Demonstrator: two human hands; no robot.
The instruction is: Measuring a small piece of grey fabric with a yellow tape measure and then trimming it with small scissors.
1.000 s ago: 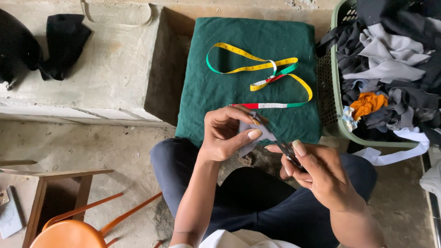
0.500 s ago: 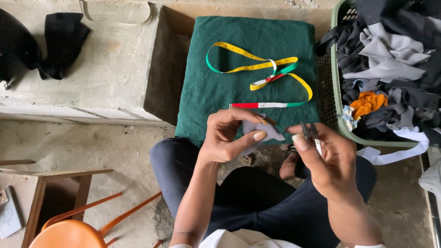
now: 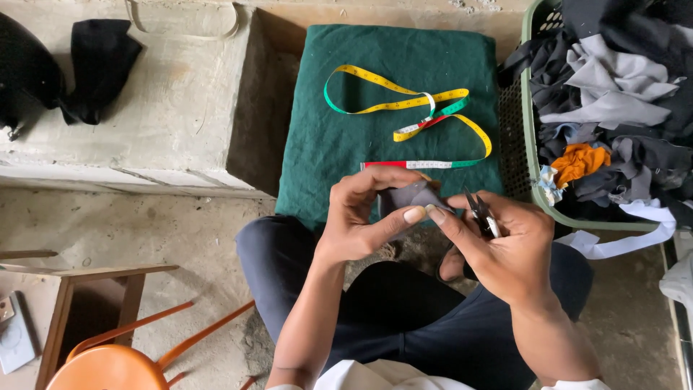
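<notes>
your fingers (image 3: 413,214) of the left hand (image 3: 361,220) pinch a small grey cloth piece (image 3: 413,196); the right hand (image 3: 505,245) has come in from the side, its fingertip now touches that cloth, and it grips small snips (image 3: 482,214), lifted away from cutting. the cloth is over the near edge of the green cushion (image 3: 325,144); its long axis i cannot tell. the snips point away from you.

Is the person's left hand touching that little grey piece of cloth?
Touching. The head view shows the left hand pinching the grey cloth piece between thumb and fingers, with the right hand meeting it at the fingertips.
</notes>
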